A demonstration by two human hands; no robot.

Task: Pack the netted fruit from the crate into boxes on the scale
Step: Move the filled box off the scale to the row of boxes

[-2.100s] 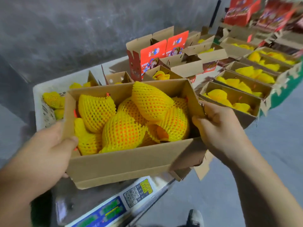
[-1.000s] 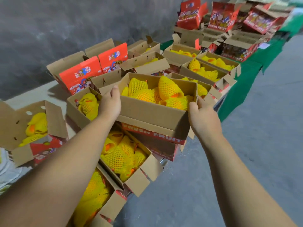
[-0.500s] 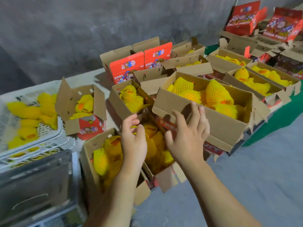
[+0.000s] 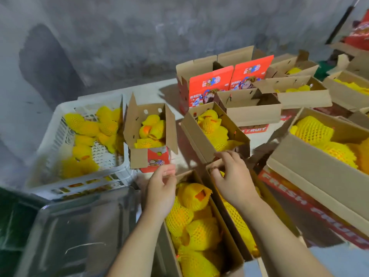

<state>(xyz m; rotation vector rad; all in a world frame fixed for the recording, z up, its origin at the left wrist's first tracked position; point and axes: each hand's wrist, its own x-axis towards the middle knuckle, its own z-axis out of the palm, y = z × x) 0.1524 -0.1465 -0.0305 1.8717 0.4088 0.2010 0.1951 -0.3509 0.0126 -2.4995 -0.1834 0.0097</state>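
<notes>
A white plastic crate [image 4: 52,124] at the left holds several fruits in yellow foam netting [image 4: 85,127]. The bare steel scale pan [image 4: 71,226] lies in front of it at lower left. Right of the pan, an open cardboard box [image 4: 232,249] is full of netted fruit [image 4: 197,232]. My left hand [image 4: 161,189] hovers over that box's far end with fingers loosely curled and nothing in them. My right hand [image 4: 232,176] pinches the end flap [image 4: 213,163] of a second box, which lies mostly hidden under my arm.
A large filled box [image 4: 311,166] rests on a red "FRESH FRUIT" carton [image 4: 311,208] at the right. A small upright box [image 4: 137,124] and another open box [image 4: 201,136], both holding fruit, stand behind my hands. Red-printed boxes [image 4: 211,84] line the grey wall.
I carried the filled box off the scale to the right, set it on the stack and let go. Both hands have drawn back to the two boxes beside the scale pan.
</notes>
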